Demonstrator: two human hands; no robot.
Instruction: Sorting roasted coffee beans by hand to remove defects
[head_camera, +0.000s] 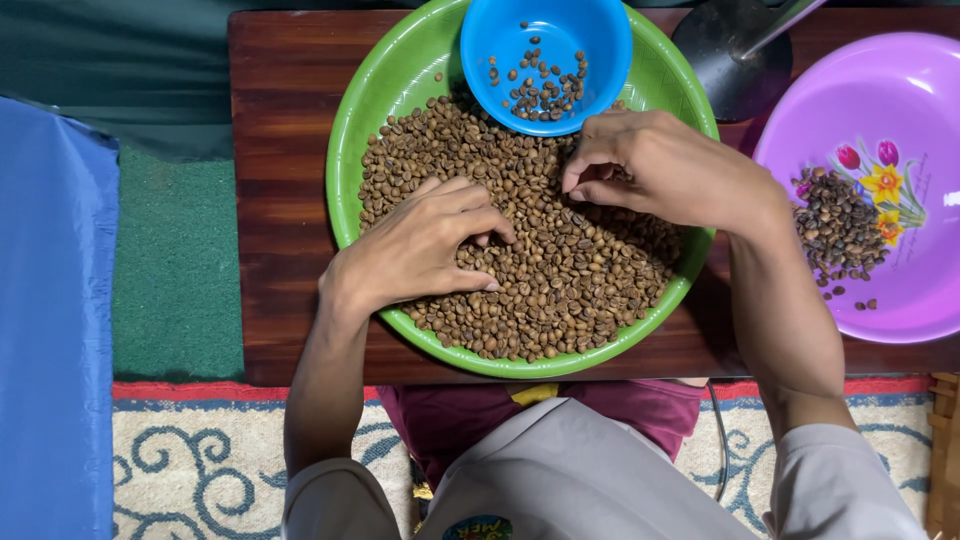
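On the far left of the scene a blue cloth (50, 320) is laid over a green mat (175, 260), and a patterned rug (190, 460) lies nearer the person. Next to these stands a dark wooden board (285, 200), on which a green plate (350, 150) is set. Pale brown coffee beans (560, 290) are heaped across the middle and near part of this plate.

The left hand (420, 250) is rested palm down on the left of the heap, its fingers curled into the beans and its thumb laid along the near side; whether a bean is pinched beneath them cannot be told. A small blue bowl (600, 40) is seated on the far rim of the plate, with a scatter of darker beans in it. Just near of this bowl the right hand (660, 170) is held over the heap, its fingertips drawn together as if on a single bean, though the bean itself is hidden.

The beans are judged to be light, hard and dry, smooth enough to roll and slip away, so each is best taken singly between thumb and forefinger tips, across its short width.

Farther right a dark round base with a metal stem (735, 50) is seen, and then a purple bowl (900, 290) with printed flowers, holding a small pile of dark beans (838, 225).
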